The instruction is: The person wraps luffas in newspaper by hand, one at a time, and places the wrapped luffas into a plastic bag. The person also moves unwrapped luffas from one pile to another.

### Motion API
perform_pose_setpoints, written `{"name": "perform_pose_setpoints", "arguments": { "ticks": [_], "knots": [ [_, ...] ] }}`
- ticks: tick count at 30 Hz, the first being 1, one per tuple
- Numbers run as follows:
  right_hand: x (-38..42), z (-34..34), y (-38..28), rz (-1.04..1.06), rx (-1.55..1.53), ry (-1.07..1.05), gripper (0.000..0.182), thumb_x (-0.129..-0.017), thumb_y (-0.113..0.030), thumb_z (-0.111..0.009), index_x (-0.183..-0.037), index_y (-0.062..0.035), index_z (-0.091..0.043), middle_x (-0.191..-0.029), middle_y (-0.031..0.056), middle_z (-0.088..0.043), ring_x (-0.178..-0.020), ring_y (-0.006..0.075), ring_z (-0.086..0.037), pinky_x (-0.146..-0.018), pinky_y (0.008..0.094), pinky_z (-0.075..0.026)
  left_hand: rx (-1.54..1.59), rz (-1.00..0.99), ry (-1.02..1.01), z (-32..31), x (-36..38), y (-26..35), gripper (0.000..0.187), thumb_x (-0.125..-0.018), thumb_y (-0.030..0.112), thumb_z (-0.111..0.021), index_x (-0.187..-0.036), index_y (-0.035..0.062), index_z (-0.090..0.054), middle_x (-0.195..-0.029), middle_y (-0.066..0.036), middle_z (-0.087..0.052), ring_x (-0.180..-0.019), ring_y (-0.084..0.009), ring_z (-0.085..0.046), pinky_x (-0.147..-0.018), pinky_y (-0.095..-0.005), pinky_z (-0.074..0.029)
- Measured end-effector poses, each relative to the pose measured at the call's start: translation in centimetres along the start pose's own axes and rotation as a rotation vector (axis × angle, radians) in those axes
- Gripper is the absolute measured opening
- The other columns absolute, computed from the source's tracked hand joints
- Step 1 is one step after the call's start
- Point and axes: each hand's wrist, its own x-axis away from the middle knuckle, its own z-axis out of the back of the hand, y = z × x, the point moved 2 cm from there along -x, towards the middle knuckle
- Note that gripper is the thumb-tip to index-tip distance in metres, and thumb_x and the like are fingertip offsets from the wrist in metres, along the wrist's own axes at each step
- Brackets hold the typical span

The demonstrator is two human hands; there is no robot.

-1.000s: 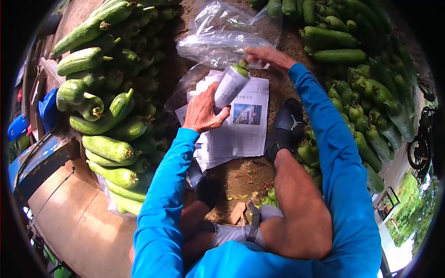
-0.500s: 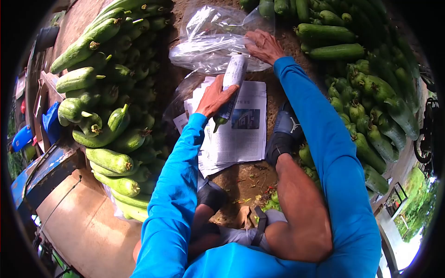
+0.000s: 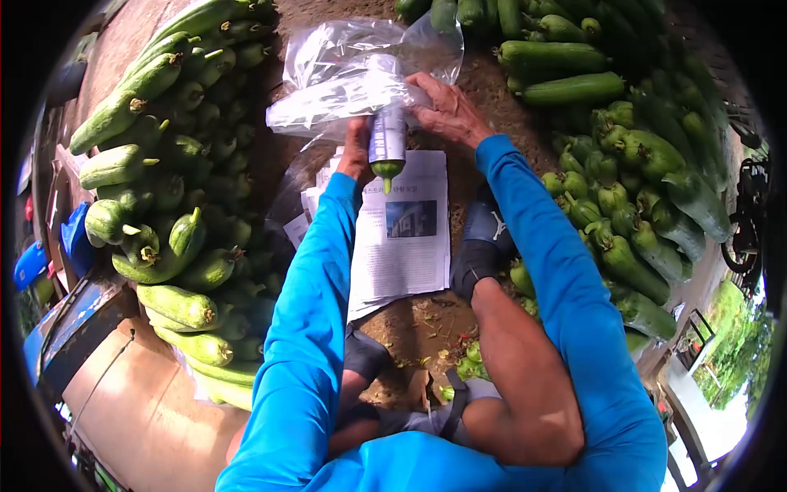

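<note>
A luffa gourd (image 3: pixel 387 169) rolled in newspaper (image 3: pixel 387 135) is held upright, its green stem end poking out toward me. My left hand (image 3: pixel 355 149) grips the roll from its left side; most of the fingers are hidden behind it. The far end of the roll is inside the mouth of a clear plastic bag (image 3: pixel 320 102). On the right, my right hand (image 3: pixel 449 111) is closed on the bag's edge beside the roll. Below the hands lies a stack of newspaper sheets (image 3: pixel 410 254) on the ground.
Luffa gourds (image 3: pixel 176 303) are heaped along the left side. More gourds (image 3: pixel 566 57) lie at the back right, and several wrapped in clear plastic (image 3: pixel 693 209) are piled on the right. My shoe (image 3: pixel 484 234) stands beside the paper stack.
My left hand has brought the wrapped gourd up and left, and its far end has entered the bag. My right hand has shifted left with the bag's edge. The view has moved slightly.
</note>
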Motion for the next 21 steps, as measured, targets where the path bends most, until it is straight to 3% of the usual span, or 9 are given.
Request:
{"name": "perform_pose_setpoints", "arguments": {
  "ticks": [3,6,8,10,11,16,18,19,21],
  "knots": [
    [-0.7,0.5,-0.5,0.049,-0.058,0.045,0.039,-0.084,-0.02,-0.064,-0.118,-0.0029,-0.055,-0.102,0.0176,-0.064,-0.092,0.0366,-0.063,-0.083,0.0411,-0.052,-0.578,0.087,0.135,-1.7,-1.6,0.8,0.036,-0.092,0.036,-0.061,-0.103,0.0021,-0.066,-0.085,-0.005,-0.063,-0.068,-0.0143,-0.06,-0.06,-0.0304,-0.049],
    [-0.6,0.5,0.8,0.135,0.107,0.135,0.043,-0.08,-0.02,-0.068,-0.119,-0.0034,-0.057,-0.107,0.018,-0.061,-0.104,0.0343,-0.06,-0.09,0.0417,-0.049,-0.595,0.008,0.05,-3.3,-1.2,0.7,0.035,-0.092,0.035,-0.06,-0.101,0.0019,-0.066,-0.085,-0.004,-0.063,-0.072,-0.0134,-0.061,-0.063,-0.0306,-0.049],
    [0.2,0.3,1.1,0.004,0.17,0.29,0.044,-0.077,-0.016,-0.067,-0.118,-0.0038,-0.059,-0.112,0.0179,-0.059,-0.112,0.0348,-0.055,-0.097,0.0426,-0.046,-0.62,0.068,0.074,-2.9,-1.9,0.5,0.033,-0.093,0.032,-0.058,-0.104,0.0015,-0.066,-0.09,-0.01,-0.065,-0.079,-0.0195,-0.063,-0.071,-0.0338,-0.05],
    [0.5,-0.2,2.4,-0.032,0.122,0.314,0.046,-0.074,-0.017,-0.068,-0.117,-0.004,-0.059,-0.113,0.0198,-0.057,-0.112,0.0366,-0.055,-0.098,0.0424,-0.045,-1.521,-0.527,-0.205,-3.0,-2.5,0.7,0.031,-0.094,0.024,-0.053,-0.115,0.0026,-0.063,-0.101,-0.016,-0.066,-0.086,-0.0269,-0.063,-0.077,-0.0382,-0.05],
    [0.7,-0.4,3.2,-0.072,0.074,0.337,0.049,-0.07,-0.018,-0.069,-0.116,-0.0042,-0.059,-0.115,0.0218,-0.055,-0.112,0.0384,-0.054,-0.1,0.0422,-0.045,-1.395,-0.5,-0.189,-2.7,-3.1,-0.1,0.032,-0.094,0.021,-0.048,-0.118,0.0041,-0.062,-0.107,-0.023,-0.064,-0.096,-0.036,-0.062,-0.081,-0.041,-0.049],
    [1.5,0.7,0.9,0.029,0.131,0.325,0.039,-0.073,-0.018,-0.071,-0.109,-0.0027,-0.063,-0.114,0.0177,-0.058,-0.114,0.036,-0.053,-0.1,0.0411,-0.044,-1.631,-0.486,-0.257,-3.3,-4.0,-0.5,0.033,-0.098,0.022,-0.044,-0.122,0.0045,-0.059,-0.114,-0.021,-0.062,-0.11,-0.0369,-0.058,-0.094,-0.0412,-0.045],
    [1.3,0.7,0.0,0.049,0.082,0.322,0.034,-0.076,-0.017,-0.072,-0.105,-0.0023,-0.064,-0.113,0.015,-0.06,-0.116,0.034,-0.054,-0.1,0.0409,-0.044,-1.461,-0.357,-0.098,-3.7,-4.1,-0.7,0.035,-0.1,0.025,-0.043,-0.121,0.0035,-0.06,-0.11,-0.018,-0.064,-0.097,-0.0301,-0.062,-0.087,-0.0384,-0.047],
    [1.5,0.6,0.2,0.103,0.123,0.299,0.034,-0.076,-0.018,-0.073,-0.104,-0.0021,-0.064,-0.114,0.0142,-0.06,-0.117,0.0344,-0.053,-0.101,0.0416,-0.044,-1.403,-0.5,-0.26,-1.3,-6.0,-1.4,0.039,-0.1,0.03,-0.045,-0.122,0.0013,-0.059,-0.114,-0.017,-0.063,-0.1,-0.0264,-0.062,-0.086,-0.0355,-0.048],
    [2.3,0.7,0.7,0.112,0.232,0.265,0.042,-0.075,-0.023,-0.077,-0.109,-0.0033,-0.063,-0.124,0.0147,-0.054,-0.12,0.035,-0.05,-0.102,0.0433,-0.042,-1.092,-0.479,-0.288,1.7,-7.7,-2.8,0.04,-0.097,0.031,-0.053,-0.122,-0.0002,-0.06,-0.112,-0.014,-0.064,-0.101,-0.0208,-0.06,-0.085,-0.0342,-0.05]
  ]
}}
